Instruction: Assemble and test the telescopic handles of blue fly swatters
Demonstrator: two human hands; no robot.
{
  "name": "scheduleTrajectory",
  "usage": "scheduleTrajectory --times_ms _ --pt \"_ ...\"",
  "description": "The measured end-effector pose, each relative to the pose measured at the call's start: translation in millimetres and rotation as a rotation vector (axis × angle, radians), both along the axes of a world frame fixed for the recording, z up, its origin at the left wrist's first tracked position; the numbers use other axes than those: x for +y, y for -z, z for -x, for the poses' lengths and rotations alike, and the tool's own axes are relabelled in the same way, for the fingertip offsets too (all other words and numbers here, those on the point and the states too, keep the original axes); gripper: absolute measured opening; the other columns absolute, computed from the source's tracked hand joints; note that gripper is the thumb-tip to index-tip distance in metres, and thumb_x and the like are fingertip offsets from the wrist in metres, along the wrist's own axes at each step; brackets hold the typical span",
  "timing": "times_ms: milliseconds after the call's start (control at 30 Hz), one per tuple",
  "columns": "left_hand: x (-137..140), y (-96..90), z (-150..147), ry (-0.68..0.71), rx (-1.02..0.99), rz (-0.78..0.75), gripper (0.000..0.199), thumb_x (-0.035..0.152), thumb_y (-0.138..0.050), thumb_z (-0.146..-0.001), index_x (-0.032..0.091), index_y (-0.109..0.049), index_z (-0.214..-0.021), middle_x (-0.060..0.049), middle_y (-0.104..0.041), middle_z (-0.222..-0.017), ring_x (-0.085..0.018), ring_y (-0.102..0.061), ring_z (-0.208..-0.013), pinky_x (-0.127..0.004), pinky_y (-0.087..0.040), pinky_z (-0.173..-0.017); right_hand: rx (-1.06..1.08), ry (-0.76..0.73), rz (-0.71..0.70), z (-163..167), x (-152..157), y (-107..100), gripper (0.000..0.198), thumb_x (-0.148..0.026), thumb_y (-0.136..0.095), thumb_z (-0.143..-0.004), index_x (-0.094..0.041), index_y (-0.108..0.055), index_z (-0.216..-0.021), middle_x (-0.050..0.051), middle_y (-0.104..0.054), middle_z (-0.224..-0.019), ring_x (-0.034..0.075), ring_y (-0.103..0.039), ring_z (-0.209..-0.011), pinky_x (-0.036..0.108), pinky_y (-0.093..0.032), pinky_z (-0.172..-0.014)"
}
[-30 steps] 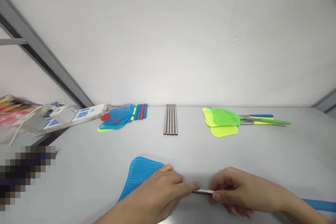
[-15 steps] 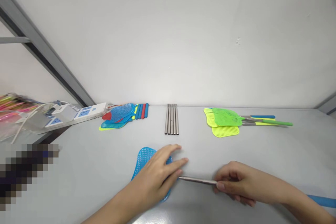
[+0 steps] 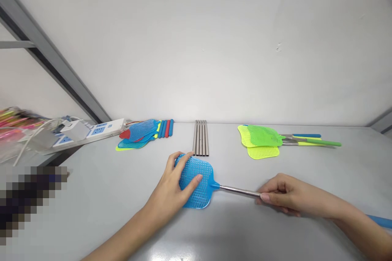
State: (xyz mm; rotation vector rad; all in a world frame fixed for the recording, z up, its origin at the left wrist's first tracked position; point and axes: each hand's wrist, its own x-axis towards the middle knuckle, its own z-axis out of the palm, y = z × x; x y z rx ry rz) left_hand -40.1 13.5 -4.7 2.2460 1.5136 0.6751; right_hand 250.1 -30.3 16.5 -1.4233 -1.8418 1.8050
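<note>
A blue fly swatter head (image 3: 203, 189) is joined at its neck to a thin metal rod (image 3: 240, 190). My left hand (image 3: 174, 187) holds the head by its left side, thumb across the mesh and fingers along the upper edge. Pinched between thumb and fingers of my right hand (image 3: 281, 195) is the rod's right end. A blue handle (image 3: 379, 221) shows behind my right forearm; whether it joins this rod is hidden.
Along the wall lie loose swatter heads (image 3: 142, 132), blue and red handles (image 3: 165, 129), several metal rods (image 3: 201, 138) and a pile of assembled fly swatters (image 3: 265, 136). At left sits a power strip (image 3: 107, 128) with plugs and cables on the grey table (image 3: 101, 200).
Both hands have moved up and away from me with the swatter. My left hand has shifted from over the neck to the head's left side, uncovering the joint with the rod.
</note>
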Motion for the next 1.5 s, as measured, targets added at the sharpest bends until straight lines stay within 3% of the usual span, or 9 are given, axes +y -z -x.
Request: scheduleTrajectory --times_ms 233,433,600,1100,1500 --pt "-13.8 5.4 -6.2 -0.1 -0.008 0.059 0.048 0.048 -0.05 -0.077 0.029 -0.041 -0.119 -0.007 -0.025 -0.121 -0.025 -0.048 -0.101 -0.043 -0.046 -0.083 0.043 -0.004 0.008 7.9 -1.9 6.5 0.046 -0.048 -0.049 -0.078 -0.017 -0.029 -0.051 -0.007 -0.021 -0.049 0.005 -0.018 -0.044 0.021 -0.015 -0.041" --pt "-17.9 3.8 -5.0 -0.095 -0.052 0.091 0.047 0.049 -0.054 -0.073 0.028 -0.044 -0.114 -0.007 -0.026 -0.117 -0.024 -0.049 -0.098 -0.042 -0.048 -0.079 0.042 0.078 0.057 9.1 -6.1 14.3 0.036 -0.043 -0.052 -0.078 -0.011 -0.054 -0.061 -0.007 -0.028 -0.046 0.004 -0.023 -0.041 0.018 -0.016 -0.038" --pt "-17.4 0.5 -6.4 -0.098 -0.048 0.123 0.047 0.048 -0.057 -0.07 0.026 -0.046 -0.111 -0.007 -0.027 -0.114 -0.023 -0.05 -0.094 -0.042 -0.049 -0.077 0.022 0.135 0.146 12.6 -8.1 17.0 0.037 -0.045 -0.054 -0.076 -0.009 -0.061 -0.07 -0.007 -0.031 -0.044 0.003 -0.023 -0.038 0.017 -0.015 -0.033" --pt "-25.0 -1.2 -13.2 -0.116 -0.056 0.167 0.047 0.051 -0.056 -0.069 0.028 -0.045 -0.108 -0.004 -0.026 -0.114 -0.022 -0.051 -0.092 -0.042 -0.047 -0.08 0.135 0.129 0.306 17.6 -11.3 20.9 0.035 -0.042 -0.056 -0.075 -0.009 -0.065 -0.072 -0.009 -0.032 -0.035 0.001 -0.018 -0.028 0.016 -0.01 -0.027" --pt "-31.5 1.5 -16.8 -0.105 -0.045 0.137 0.049 0.051 -0.056 -0.068 0.027 -0.044 -0.108 -0.006 -0.025 -0.115 -0.024 -0.05 -0.095 -0.043 -0.048 -0.08 0.123 0.118 0.301 21.4 -12.6 19.7 0.034 -0.042 -0.055 -0.075 -0.01 -0.065 -0.069 -0.009 -0.031 -0.034 0.002 -0.018 -0.028 0.016 -0.01 -0.026"
